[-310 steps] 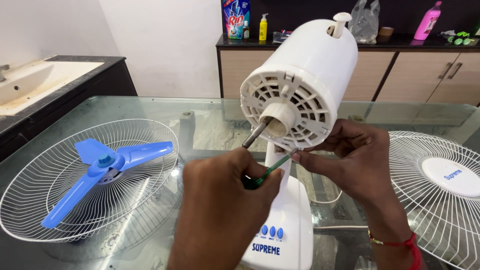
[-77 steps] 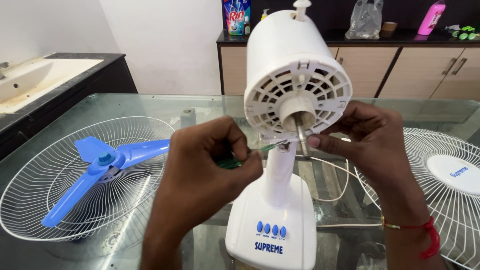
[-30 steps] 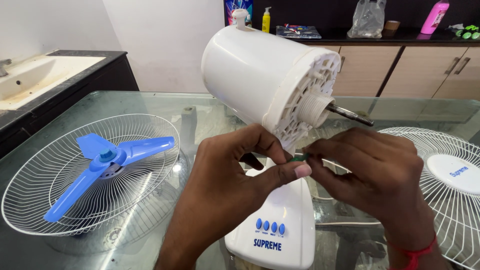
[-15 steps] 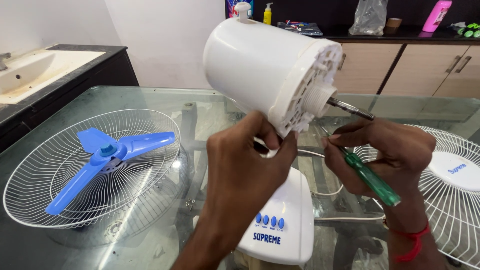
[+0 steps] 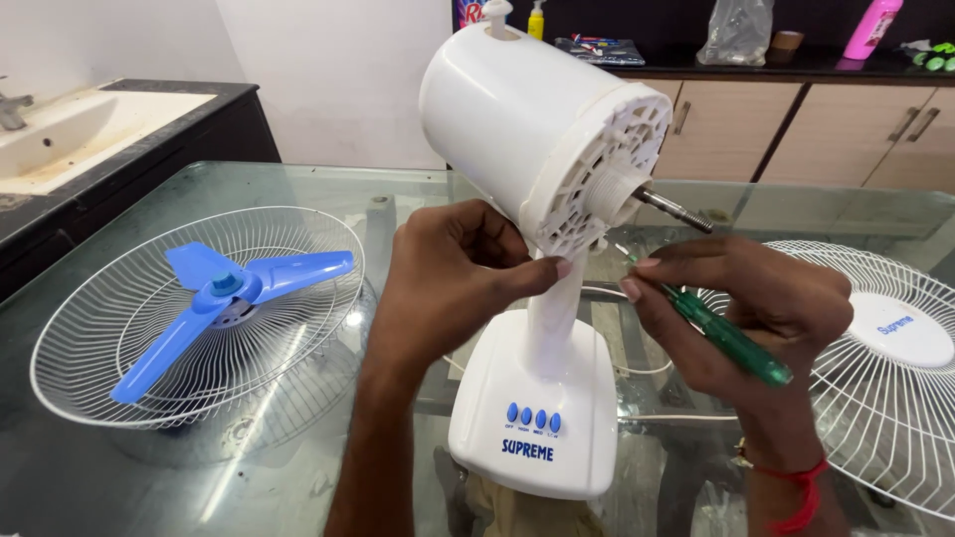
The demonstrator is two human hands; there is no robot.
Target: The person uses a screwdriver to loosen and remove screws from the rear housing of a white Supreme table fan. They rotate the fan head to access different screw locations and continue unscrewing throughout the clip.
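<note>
Head camera looks down: the left hand [image 5: 453, 278] at centre pinches the underside of the white fan motor housing [image 5: 527, 119], apparently steadying it. To the right, the right hand [image 5: 756, 308] grips a green screwdriver [image 5: 726, 338], tip toward the housing face. At lower left, a blue blade [image 5: 224, 298] rests in a wire guard [image 5: 119, 398].

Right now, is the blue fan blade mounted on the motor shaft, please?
No, the blue fan blade lies in a wire guard on the glass table, and the motor shaft is bare.
</note>
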